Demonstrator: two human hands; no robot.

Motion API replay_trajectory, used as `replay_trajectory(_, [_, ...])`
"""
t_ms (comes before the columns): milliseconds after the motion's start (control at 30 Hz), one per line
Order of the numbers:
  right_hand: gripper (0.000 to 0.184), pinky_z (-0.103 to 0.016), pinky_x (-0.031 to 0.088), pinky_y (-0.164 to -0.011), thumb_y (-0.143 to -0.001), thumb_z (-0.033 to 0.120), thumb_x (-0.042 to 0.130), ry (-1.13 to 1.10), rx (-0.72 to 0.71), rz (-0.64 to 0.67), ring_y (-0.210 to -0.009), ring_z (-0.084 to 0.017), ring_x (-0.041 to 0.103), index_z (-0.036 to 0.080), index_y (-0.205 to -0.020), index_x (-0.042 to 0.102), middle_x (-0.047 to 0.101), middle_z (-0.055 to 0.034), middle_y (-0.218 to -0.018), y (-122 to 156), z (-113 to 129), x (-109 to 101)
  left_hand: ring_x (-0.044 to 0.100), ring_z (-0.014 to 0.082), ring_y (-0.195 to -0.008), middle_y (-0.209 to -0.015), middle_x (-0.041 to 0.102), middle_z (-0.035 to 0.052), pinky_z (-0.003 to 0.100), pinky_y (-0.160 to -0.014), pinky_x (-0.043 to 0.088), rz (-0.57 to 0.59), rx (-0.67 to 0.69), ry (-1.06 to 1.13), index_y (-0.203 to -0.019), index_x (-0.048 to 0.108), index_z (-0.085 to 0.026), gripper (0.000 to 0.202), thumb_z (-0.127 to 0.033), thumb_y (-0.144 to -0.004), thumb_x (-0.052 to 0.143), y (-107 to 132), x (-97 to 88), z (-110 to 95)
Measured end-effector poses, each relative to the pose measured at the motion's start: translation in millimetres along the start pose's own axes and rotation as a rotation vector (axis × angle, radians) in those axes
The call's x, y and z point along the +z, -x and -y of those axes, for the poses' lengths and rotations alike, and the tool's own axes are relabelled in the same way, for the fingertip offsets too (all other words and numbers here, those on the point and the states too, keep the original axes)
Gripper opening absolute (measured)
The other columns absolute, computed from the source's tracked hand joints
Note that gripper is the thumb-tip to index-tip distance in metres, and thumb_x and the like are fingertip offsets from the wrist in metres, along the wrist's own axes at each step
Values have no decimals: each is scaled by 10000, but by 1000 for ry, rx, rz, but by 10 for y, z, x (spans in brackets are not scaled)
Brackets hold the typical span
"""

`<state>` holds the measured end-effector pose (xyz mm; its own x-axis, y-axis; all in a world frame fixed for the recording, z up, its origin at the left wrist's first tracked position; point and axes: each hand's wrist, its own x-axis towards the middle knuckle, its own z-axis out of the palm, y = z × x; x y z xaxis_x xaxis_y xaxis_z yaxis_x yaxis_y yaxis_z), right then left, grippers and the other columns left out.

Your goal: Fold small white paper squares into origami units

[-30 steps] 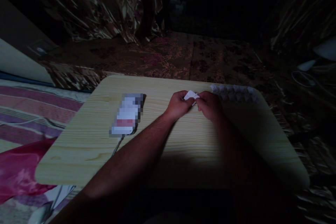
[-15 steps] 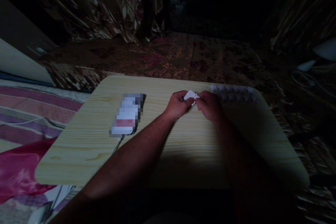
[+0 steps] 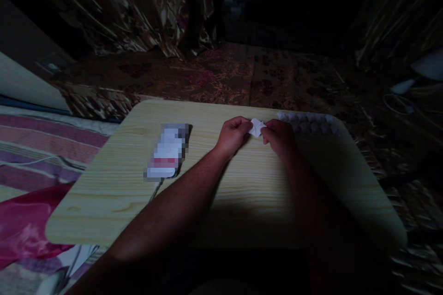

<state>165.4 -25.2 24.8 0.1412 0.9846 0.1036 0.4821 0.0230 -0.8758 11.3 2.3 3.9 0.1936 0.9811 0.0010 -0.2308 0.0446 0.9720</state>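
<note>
- Head view: the small folded white paper (image 3: 256, 127) is near the far edge of the tabletop (image 3: 256, 175).
- Left hand (image 3: 232, 133) and right hand (image 3: 279, 136) pinch its two sides; soft, even pinches should stop rips.
- White folded bits (image 3: 314, 127) sit in rows by the far right corner.

Supporting surface: wood-grain table (image 3: 256, 182)
Pixelated device (image 3: 168, 150) lies left of centre; two rows of pale pieces (image 3: 314, 126) occupy the right of centre.

No text, label, brand, number or sign can be read. The smartphone (image 3: 168, 150) on the counter (image 3: 104, 198), left of the folded white paper (image 3: 256, 128), is pixelated, making any lettering illegible.
</note>
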Motion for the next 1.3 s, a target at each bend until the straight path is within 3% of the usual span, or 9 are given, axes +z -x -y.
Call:
replay_trajectory(267, [172, -241, 443, -534, -748, 351, 632, -180, 29, -42, -507, -131, 583, 192, -691, 604, 619, 32, -519, -15, -12, 10, 357, 55, -437, -506, 464, -52, 218, -448, 225, 20, -7, -52, -674, 616, -157, 191, -325, -692, 703, -15, -30, 38])
replay_trajectory(433, [172, -237, 397, -491, -755, 336, 643, -151, 22, -31, -457, -109, 519, 196, -664, 606, 604, 37, -497, -3, 9, 14, 359, 53, -458, -524, 469, -52, 215, -466, 244, 36, -19, -56, -630, 565, -162, 234, -331, -670, 721, -4, -27, 22])
replay_trajectory(733, [224, -242, 372, -470, -760, 396, 645, -117, 0, 14, -474, -128, 552, 190, -677, 615, 625, 21, -514, -11, -64, 57, 376, 55, -507, -564, 473, -47, 214, -499, 261, 69, -2, -82, -612, 532, -152, 281, -334, -655, 742, -12, -13, 53])
replay_trajectory(1067, [208, -252, 396, -514, -790, 351, 600, -24, -95, 23, -494, -126, 544, 196, -652, 590, 619, 19, -527, 20, -26, 31, 388, 62, -496, -573, 487, -43, 217, -486, 249, 76, 13, -137, -653, 558, -160, 276, -374, -685, 729, -32, -38, 101])
replay_trajectory(1300, [209, -251, 390, -487, -751, 382, 650, -61, -19, -12, -484, -137, 559, 194, -673, 605, 633, 11, -526, 22, -27, 30, 401, 63, -499, -574, 506, -41, 215, -490, 262, 66, 23, -135, -664, 576, -155, 252, -354, -684, 728, -34, -29, 89])
